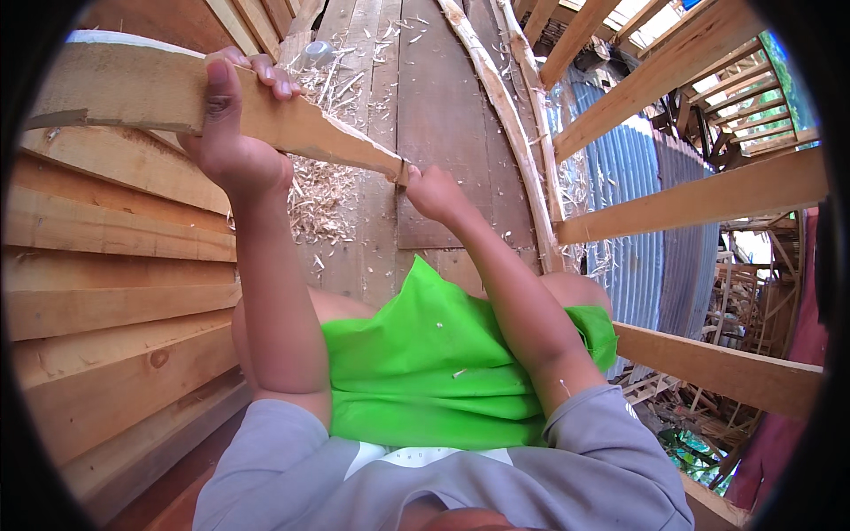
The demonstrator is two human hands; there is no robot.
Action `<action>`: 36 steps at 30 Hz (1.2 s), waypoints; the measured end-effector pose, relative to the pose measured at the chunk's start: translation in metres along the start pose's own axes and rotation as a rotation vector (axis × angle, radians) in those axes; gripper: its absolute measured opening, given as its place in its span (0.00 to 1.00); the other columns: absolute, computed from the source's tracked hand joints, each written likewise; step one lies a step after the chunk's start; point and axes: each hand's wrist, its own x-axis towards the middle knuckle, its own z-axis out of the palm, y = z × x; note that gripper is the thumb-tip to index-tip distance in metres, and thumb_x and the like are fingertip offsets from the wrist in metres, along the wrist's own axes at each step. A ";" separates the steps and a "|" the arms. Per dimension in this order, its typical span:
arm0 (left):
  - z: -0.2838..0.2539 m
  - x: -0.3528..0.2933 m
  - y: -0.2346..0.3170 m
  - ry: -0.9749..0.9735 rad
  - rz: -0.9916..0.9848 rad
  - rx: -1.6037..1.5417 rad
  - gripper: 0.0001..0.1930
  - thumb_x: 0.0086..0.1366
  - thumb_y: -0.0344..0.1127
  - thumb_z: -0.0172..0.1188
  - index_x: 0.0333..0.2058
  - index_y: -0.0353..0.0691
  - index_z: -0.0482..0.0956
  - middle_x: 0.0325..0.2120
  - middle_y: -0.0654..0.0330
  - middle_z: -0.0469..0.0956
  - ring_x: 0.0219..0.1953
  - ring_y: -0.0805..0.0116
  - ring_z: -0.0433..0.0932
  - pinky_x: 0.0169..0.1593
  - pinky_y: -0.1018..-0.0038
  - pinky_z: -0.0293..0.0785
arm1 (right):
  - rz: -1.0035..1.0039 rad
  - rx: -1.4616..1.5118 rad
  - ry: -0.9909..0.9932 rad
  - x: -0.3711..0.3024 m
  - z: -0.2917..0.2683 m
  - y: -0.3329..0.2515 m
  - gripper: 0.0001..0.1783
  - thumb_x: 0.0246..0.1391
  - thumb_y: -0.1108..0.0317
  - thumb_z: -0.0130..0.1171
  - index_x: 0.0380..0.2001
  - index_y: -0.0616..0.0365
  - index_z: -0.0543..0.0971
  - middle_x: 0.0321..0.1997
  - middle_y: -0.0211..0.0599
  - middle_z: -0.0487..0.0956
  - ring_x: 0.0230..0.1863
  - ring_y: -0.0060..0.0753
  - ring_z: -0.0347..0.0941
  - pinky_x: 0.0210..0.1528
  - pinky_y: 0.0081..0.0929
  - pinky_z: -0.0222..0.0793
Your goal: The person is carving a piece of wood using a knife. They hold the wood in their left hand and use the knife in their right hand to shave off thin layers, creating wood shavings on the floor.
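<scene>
A long piece of pale wood [319, 133], broad at the left and tapering to a narrow end at the right, is held up in front of me. My left hand [235, 133] grips its wide part, with the thumb across the near face and the fingertips curled over the top edge. At the narrow tip my right hand [429, 190] is closed around the end. The upper edge near the tip looks rough and freshly cut. Part of the wide end runs out past the left rim of the view.
Wood shavings [323, 199] lie heaped on the plank floor [434, 106], near a small clear container [317, 54]. Stacked boards [115, 265] line my left side. On the right are pale poles [496, 97], wooden rails [699, 199] and corrugated metal sheets [642, 248]. Green cloth [425, 363] covers my lap.
</scene>
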 end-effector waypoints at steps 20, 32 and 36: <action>0.012 -0.011 0.041 -0.299 -0.082 -0.142 0.17 0.70 0.47 0.53 0.37 0.34 0.69 0.26 0.54 0.70 0.27 0.65 0.70 0.37 0.68 0.69 | 0.046 -0.309 0.243 0.006 -0.021 0.068 0.13 0.52 0.71 0.56 0.33 0.74 0.80 0.37 0.63 0.80 0.40 0.59 0.80 0.43 0.46 0.77; 0.010 -0.014 0.076 -0.293 -0.103 -0.087 0.17 0.69 0.43 0.54 0.37 0.30 0.70 0.25 0.54 0.69 0.26 0.64 0.70 0.34 0.69 0.69 | 0.009 -0.507 0.165 -0.011 0.040 0.081 0.10 0.48 0.72 0.56 0.30 0.67 0.83 0.35 0.60 0.81 0.42 0.58 0.80 0.43 0.45 0.77; 0.007 -0.015 0.079 -0.261 -0.095 -0.061 0.16 0.69 0.42 0.55 0.37 0.30 0.70 0.25 0.53 0.69 0.25 0.64 0.70 0.33 0.70 0.69 | -0.268 -0.463 -0.141 -0.020 0.042 0.040 0.11 0.47 0.72 0.56 0.29 0.69 0.82 0.34 0.64 0.80 0.40 0.62 0.79 0.43 0.43 0.77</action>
